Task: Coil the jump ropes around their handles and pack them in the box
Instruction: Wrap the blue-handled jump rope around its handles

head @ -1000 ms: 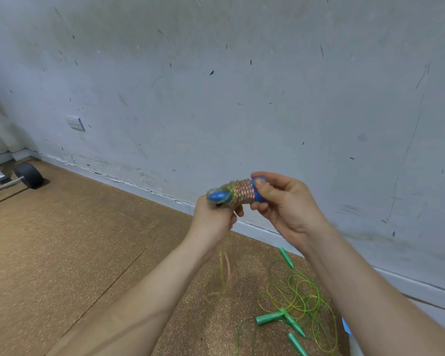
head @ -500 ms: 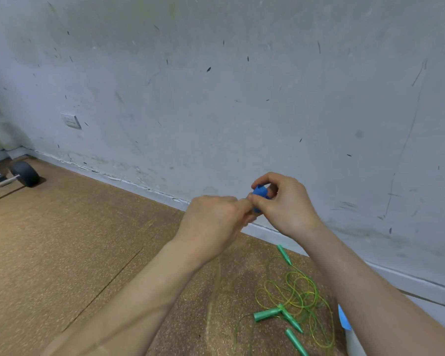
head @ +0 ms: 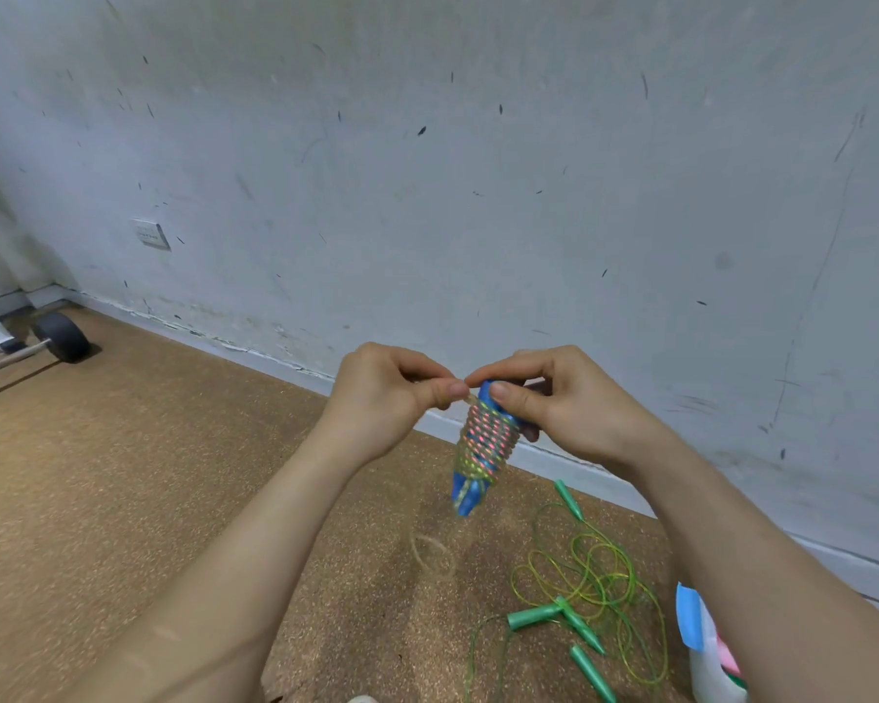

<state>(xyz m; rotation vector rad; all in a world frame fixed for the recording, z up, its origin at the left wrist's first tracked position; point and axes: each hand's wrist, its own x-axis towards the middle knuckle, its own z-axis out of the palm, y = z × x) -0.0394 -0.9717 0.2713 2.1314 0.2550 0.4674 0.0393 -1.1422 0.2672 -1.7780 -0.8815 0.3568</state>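
My right hand (head: pixel 574 403) pinches the blue handles (head: pixel 470 492) by their top, steadying them in mid-air, while my left hand (head: pixel 381 398) pinches the loose end of the rope (head: pixel 485 438) to draw its coil tight.

The right hand (head: pixel 564 405) covers the blue handles' (head: pixel 470 492) upper ends. The dangling rope tail (head: pixel 431 554) is blurred; the bottom edge crops the box (head: pixel 709 672).

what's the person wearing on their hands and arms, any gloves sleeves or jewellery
Both hands are bare: the left hand and right hand wear no gloves, and no rings show. The left forearm and right forearm are uncovered to the frame edge, with no sleeve, watch or wristband in view. Visible nails look short and unpainted.
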